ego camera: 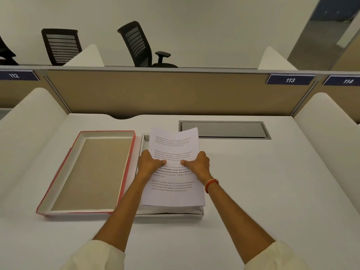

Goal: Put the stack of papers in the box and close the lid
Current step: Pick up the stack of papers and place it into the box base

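Papers (173,190) held over the open box (169,211) near the worktop's (263,182) centre, left hand (149,162) and right hand (198,164) each in a pinching grip on a side edge, keeping the sheets squared; lid (87,172) lies upturned alongside, leftward.

two office chairs (136,45) beyond the partition (155,92) — desk grommet cover (224,129).
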Available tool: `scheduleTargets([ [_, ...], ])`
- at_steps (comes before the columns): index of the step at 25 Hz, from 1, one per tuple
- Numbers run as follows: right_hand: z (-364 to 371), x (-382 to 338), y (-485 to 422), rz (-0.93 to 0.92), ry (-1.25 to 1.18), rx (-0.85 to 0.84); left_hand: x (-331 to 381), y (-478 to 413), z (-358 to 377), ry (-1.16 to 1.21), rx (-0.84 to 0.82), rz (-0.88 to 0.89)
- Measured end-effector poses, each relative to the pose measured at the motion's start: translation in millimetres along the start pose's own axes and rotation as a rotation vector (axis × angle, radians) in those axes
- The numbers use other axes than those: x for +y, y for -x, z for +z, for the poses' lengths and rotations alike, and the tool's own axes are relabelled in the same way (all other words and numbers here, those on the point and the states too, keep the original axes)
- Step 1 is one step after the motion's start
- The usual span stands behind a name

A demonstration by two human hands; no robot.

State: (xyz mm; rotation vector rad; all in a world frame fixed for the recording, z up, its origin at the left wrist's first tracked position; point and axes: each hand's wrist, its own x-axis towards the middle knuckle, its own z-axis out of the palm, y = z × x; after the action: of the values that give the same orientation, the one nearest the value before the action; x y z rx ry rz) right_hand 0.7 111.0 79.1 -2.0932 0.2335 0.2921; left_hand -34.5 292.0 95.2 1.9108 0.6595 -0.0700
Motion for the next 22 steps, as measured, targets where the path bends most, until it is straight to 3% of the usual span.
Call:
scheduleTargets([
  [22,50.6,14.2,-31.7,0.15,-0.009,-0.117,-56.9,-45.2,-10.1,0.078,-0.11,-0.006],
])
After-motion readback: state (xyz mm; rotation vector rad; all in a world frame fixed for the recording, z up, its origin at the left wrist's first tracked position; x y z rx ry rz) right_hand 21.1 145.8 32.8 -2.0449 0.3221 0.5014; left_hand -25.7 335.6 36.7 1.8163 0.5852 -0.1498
